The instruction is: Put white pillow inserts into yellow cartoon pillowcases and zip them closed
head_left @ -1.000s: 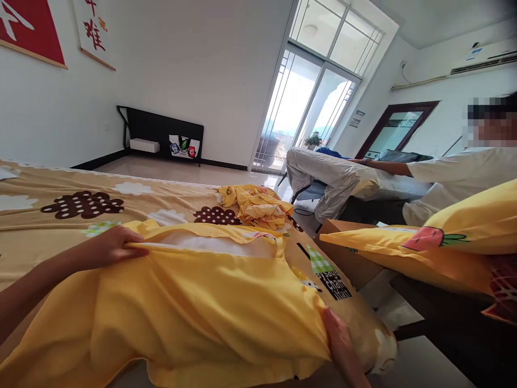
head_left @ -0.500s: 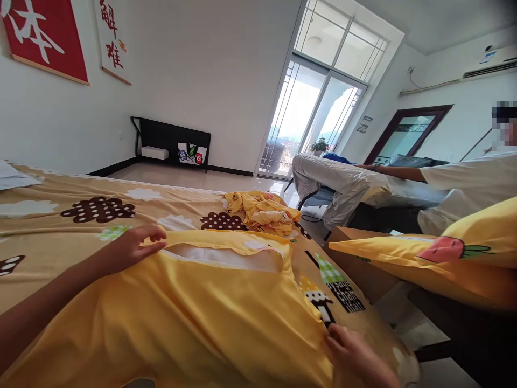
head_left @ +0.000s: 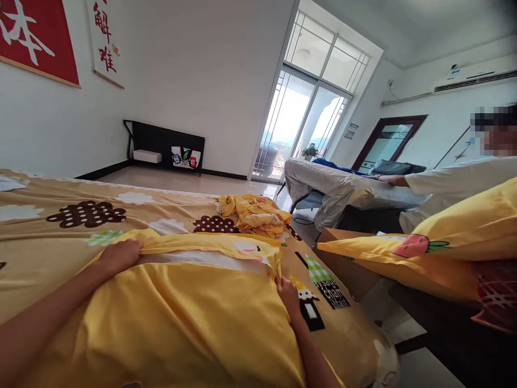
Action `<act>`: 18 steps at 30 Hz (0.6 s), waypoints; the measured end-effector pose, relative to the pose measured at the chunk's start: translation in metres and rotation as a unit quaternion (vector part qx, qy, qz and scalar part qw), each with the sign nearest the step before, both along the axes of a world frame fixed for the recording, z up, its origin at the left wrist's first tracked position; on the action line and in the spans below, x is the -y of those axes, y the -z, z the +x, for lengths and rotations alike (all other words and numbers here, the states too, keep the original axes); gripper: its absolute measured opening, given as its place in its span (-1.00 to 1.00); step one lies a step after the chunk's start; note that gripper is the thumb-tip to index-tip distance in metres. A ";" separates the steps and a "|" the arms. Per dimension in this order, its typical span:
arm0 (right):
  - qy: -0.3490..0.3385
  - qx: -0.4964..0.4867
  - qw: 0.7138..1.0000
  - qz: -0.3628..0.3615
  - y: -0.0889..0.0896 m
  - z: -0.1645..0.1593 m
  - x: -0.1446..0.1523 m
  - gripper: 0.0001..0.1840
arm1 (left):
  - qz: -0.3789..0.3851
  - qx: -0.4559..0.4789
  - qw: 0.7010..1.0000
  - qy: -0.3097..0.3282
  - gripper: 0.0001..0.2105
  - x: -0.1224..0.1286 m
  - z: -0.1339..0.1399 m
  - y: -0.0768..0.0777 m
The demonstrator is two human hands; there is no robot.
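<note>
A yellow pillowcase point(head_left: 194, 312) lies in front of me on the bed, and the white pillow point(head_left: 202, 261) inside shows through the long slit of its opening. My left hand point(head_left: 123, 253) is closed on the far left corner of the opening. At the right end of that slit, my right hand point(head_left: 287, 293) pinches the edge of the fabric. Just beyond, a crumpled yellow printed cloth point(head_left: 256, 215) rests on the bedsheet.
The bed is spread with a tan patterned sheet point(head_left: 347, 345). To the right is another yellow pillow point(head_left: 464, 231) with a strawberry-like print. A person point(head_left: 456, 178) stands beyond it, one hand on a plastic-covered surface point(head_left: 323, 178). A black shelf point(head_left: 165, 143) stands by the wall.
My right hand has moved up and left from the pillowcase's side to the right end of the opening. My left fingers have closed on the cloth, and the slit looks narrower.
</note>
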State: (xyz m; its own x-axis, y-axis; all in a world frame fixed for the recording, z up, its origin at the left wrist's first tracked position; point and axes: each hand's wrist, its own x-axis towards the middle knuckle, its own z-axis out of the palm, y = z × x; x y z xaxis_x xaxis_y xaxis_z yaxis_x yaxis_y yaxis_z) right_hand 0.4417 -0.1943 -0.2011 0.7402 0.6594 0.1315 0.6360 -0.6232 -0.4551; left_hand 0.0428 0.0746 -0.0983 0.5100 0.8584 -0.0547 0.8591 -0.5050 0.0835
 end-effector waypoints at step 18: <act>0.015 -0.057 0.996 0.064 -0.006 0.010 0.002 -0.64 | -0.070 0.012 0.996 -0.050 -0.90 -0.003 -0.028 0.009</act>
State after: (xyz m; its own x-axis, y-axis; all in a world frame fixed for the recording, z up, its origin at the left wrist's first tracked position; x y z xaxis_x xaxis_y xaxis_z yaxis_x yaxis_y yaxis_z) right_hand 0.4517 -0.1965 -0.1955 0.7740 0.6204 0.1265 0.5578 -0.5735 -0.6000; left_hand 0.0144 0.0775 -0.1071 0.4243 0.8900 -0.1669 0.9017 -0.3984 0.1680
